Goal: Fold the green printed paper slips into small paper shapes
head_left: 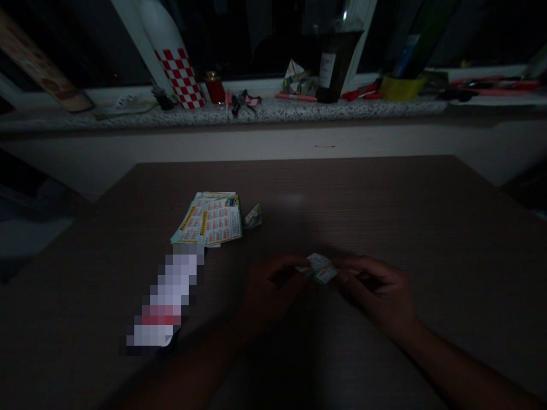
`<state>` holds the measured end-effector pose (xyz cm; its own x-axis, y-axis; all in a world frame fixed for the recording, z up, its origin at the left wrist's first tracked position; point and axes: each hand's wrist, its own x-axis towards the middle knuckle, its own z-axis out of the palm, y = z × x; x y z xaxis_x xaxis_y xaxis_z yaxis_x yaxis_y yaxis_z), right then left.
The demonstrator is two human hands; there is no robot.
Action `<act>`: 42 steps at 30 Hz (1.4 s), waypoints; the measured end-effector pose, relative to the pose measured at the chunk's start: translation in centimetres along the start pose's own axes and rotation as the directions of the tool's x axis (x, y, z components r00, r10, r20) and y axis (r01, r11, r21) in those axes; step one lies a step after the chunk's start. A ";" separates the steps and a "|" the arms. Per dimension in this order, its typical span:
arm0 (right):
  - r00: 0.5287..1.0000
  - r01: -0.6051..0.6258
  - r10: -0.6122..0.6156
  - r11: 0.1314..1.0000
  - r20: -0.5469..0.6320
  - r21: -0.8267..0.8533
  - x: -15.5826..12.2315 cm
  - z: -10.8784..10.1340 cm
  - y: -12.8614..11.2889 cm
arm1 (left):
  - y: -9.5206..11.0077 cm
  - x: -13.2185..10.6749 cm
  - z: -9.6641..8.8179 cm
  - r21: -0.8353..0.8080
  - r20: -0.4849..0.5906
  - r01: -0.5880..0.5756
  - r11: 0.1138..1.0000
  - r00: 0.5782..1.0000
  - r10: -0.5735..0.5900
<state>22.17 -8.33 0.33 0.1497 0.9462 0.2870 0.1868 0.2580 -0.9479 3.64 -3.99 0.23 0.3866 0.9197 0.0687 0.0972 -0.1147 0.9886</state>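
A small folded piece of printed paper (321,269) is held up between my two hands, over the middle of the table. My left hand (273,285) pinches its left corner between thumb and fingers. On the opposite side, my right hand (378,290) pinches the right corner the same way. Beyond my left hand stands a small folded paper piece (253,216), with a raised point. Beside it lies a fanned stack of printed paper slips (220,222), white with red and yellow print. The light is dim, so the folds are hard to make out.
A lit, pixelated phone-like object (164,302) lies left of my left forearm on the brown table (384,193). Along the stone windowsill (273,111) stand a red-and-white checkered bottle (182,77), a dark cup (337,65), a yellow roll (400,88) and a folded paper shape (296,78).
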 end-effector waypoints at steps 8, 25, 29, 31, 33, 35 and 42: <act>0.985 0.172 -0.172 0.985 -0.004 0.000 -0.1 -0.6 0.4 | 0.5 0.8 -1.6 0.232 0.188 -0.543 0.807 0.839 0.511; 0.970 0.224 -0.227 0.974 0.089 0.043 -0.1 -0.6 0.2 | 1.0 0.5 -1.5 0.224 0.155 -0.537 0.813 0.844 0.514; 0.980 0.194 -0.195 0.980 0.040 0.036 -0.2 -0.3 0.1 | 1.1 -0.1 -0.6 0.145 0.051 -0.432 0.890 0.902 0.430; 0.985 0.170 -0.171 0.985 0.013 0.018 -0.3 -0.1 0.0 | 1.0 -0.3 0.0 0.084 -0.016 -0.324 0.942 0.945 0.327; 0.990 0.144 -0.144 0.990 -0.012 0.006 -0.5 0.1 0.1 | 0.8 -0.5 0.6 0.019 -0.080 -0.209 0.978 0.975 0.210; 0.993 0.114 -0.113 0.993 -0.037 0.029 -0.6 0.2 0.2 | 0.8 -0.7 0.9 -0.026 -0.117 -0.124 0.992 0.986 0.120; 0.999 0.038 -0.034 0.993 -0.043 0.113 -0.7 0.6 0.2 | 0.9 -0.8 1.1 -0.057 -0.134 0.007 0.998 0.991 -0.014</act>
<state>21.55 -8.83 -0.13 0.1846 0.9277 0.3244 0.0819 0.3144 -0.9458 4.42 -5.28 0.97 0.2586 0.9633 0.0720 0.0472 -0.0871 0.9951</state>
